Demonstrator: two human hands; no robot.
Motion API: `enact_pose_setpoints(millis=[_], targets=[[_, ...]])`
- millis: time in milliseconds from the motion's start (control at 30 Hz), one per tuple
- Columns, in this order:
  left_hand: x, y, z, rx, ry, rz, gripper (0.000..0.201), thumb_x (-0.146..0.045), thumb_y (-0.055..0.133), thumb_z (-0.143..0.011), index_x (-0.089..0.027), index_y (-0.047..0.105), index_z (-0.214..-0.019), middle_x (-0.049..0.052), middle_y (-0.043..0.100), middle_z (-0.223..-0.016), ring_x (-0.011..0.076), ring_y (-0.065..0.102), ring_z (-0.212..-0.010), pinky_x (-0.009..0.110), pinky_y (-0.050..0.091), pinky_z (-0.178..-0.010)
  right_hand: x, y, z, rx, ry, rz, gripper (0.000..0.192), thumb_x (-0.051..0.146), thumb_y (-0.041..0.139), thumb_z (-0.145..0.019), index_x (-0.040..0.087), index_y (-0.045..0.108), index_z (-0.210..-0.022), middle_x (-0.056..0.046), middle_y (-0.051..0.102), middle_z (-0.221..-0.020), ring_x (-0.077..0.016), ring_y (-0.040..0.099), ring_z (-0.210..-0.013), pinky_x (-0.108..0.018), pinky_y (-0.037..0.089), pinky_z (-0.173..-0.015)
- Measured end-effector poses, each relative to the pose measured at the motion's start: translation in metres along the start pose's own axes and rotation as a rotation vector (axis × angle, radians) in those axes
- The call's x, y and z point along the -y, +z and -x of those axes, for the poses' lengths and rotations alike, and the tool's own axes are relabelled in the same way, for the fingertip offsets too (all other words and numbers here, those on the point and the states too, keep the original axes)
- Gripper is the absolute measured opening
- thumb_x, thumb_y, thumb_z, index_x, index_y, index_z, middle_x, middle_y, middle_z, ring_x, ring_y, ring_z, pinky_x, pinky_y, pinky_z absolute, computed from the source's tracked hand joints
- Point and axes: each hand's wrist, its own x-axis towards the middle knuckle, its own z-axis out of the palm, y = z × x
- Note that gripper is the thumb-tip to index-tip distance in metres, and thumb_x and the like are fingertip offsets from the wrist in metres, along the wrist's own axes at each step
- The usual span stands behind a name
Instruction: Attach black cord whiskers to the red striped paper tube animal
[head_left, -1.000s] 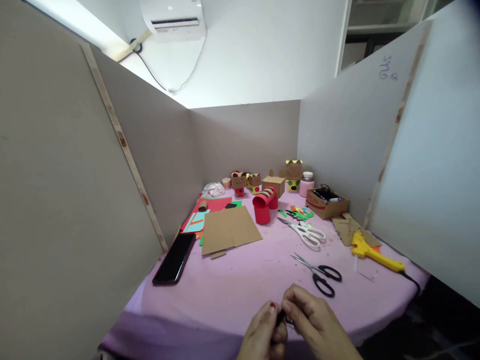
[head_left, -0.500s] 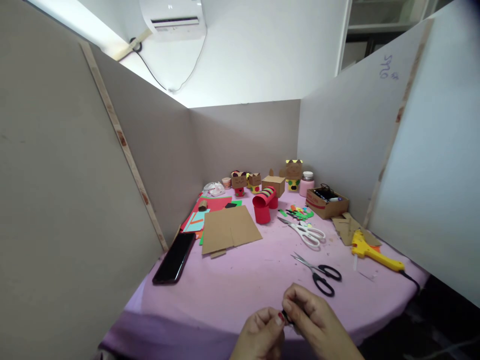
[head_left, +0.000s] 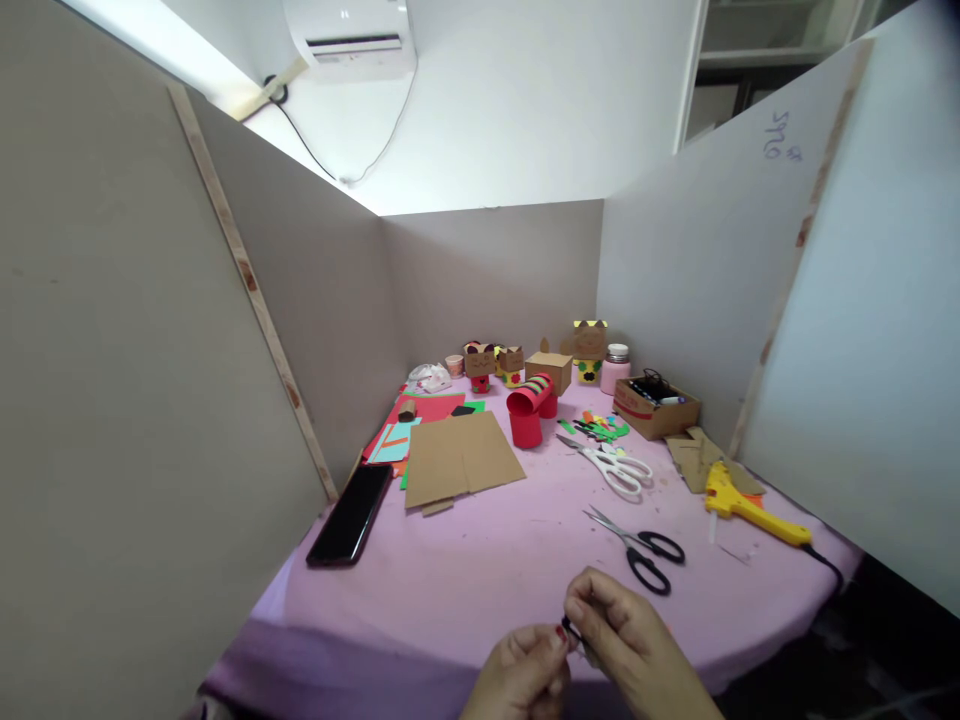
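Note:
Close to the table's near edge, my left hand (head_left: 525, 672) and my right hand (head_left: 626, 635) meet, both with fingers pinched. Between their fingertips is a small black strip (head_left: 571, 630), slightly curved; much of it is hidden by the fingers, and its material is unclear. Both hands appear to grip it, the left by one end and the right by the other. Just beyond them lie black-handled scissors (head_left: 637, 548) with blades apart. White-handled scissors (head_left: 611, 467) rest farther back.
A yellow glue gun (head_left: 754, 505) lies at right. Cardboard (head_left: 461, 460) and a phone (head_left: 350, 515) are at left. Red paper rolls (head_left: 526, 428), paper scraps (head_left: 600, 428), cardboard figures (head_left: 480, 365), a pink jar (head_left: 616, 370) and a box (head_left: 654, 415) stand behind. Grey partitions (head_left: 487, 270) enclose the table.
My left hand has shifted slightly down, and a little more of the black strip shows between the fingertips. My right hand stays nearly in place.

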Motion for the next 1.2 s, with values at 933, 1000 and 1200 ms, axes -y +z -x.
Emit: enact_pose_setpoints(millis=[933, 1000, 1200], targets=[[0.002, 0.003, 0.006, -0.377, 0.275, -0.099, 0.041, -0.054, 0.072, -0.054, -0.015, 0.058, -0.058, -0.012, 0.031, -0.037, 0.0016, 0.013, -0.032, 0.022, 0.008, -0.036, 0.008, 0.0, 0.013, -0.008, -0.022, 0.353, 0.027, 0.043, 0.043, -0.083, 0.02, 0.049, -0.071, 0.005, 0.04, -0.058, -0.013, 0.038, -0.055, -0.024, 0.034, -0.053], [0.003, 0.003, 0.004, -0.401, 0.312, -0.099, 0.043, -0.054, 0.073, -0.051, -0.014, 0.058, -0.053, -0.01, 0.033, -0.038, 0.0021, 0.018, -0.035, 0.021, 0.012, -0.037, 0.009, 0.002, 0.013, 0.0, -0.056, 0.397, 0.025, 0.041, 0.044, -0.083, 0.02, 0.052, -0.071, 0.003, 0.048, -0.06, -0.0143, 0.045, -0.057, -0.023, 0.038, -0.055], [-0.001, 0.007, 0.007, -0.315, 0.214, -0.026, 0.044, -0.058, 0.071, -0.051, -0.018, 0.052, -0.054, -0.014, 0.027, -0.031, 0.0015, 0.01, -0.029, 0.021, 0.007, -0.033, 0.006, 0.005, 0.013, 0.017, -0.128, 0.516, 0.025, 0.036, 0.041, -0.085, 0.021, 0.057, -0.072, -0.002, 0.063, -0.067, -0.0165, 0.057, -0.062, -0.023, 0.042, -0.058]])
